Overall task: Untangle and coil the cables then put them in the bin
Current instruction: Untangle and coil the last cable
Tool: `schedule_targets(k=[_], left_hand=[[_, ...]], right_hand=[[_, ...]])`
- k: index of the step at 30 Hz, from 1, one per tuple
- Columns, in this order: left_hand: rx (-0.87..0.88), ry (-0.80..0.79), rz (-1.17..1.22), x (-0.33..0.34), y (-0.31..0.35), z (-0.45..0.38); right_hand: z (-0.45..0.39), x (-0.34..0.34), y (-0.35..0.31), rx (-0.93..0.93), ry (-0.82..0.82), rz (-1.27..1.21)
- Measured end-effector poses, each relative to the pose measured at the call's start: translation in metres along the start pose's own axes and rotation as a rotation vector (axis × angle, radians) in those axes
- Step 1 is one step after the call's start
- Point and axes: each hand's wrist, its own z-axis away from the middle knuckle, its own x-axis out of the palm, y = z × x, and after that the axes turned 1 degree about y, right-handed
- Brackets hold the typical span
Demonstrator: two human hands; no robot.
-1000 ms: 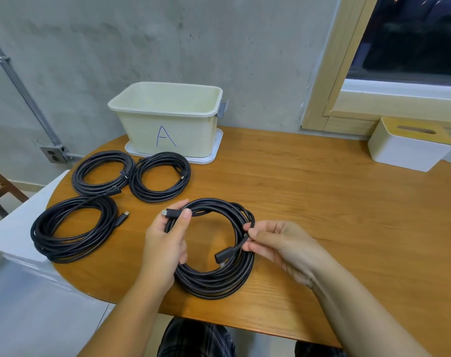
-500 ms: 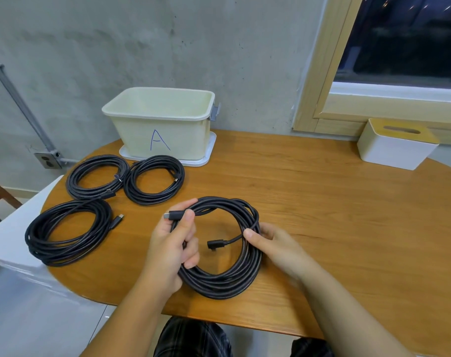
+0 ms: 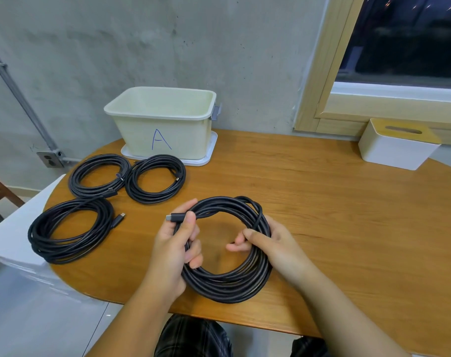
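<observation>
I read only one mark: a blue handwritten letter "A" on the near wall of the pale bin [image 3: 165, 124], far left on the tabletop [image 3: 322, 202]. I see no other readable text.

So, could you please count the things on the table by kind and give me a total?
Coiled black cables: 4, one held in the left hand and right hand, three lying at the left
Cream bin marked A: 1
White tray under the bin: 1
White tissue box with yellow top: 1
Total: 7
</observation>
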Motion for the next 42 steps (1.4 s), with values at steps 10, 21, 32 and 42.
schedule_targets(k=[10, 21, 32, 42], left_hand=[[-0.087, 0.147, 0.027, -0.021, -0.002, -0.015], [0.001, 0.189, -0.633, -0.060, -0.001, -0.033], [0.280, 0.260, -1.230, -0.081, 0.007, -0.052], [0.279, -0.231, -1.890, -0.078, -0.010, -0.060]], right_hand=[[-0.003, 0.000, -0.011, 0.087, -0.195, 0.604], [-0.036, 0.034, 0.003, 0.023, -0.071, 0.938], [-0.072, 0.067, 0.010, -0.002, -0.069, 0.974], [-0.121, 0.057, 0.005, -0.122, -0.110, 0.974]])
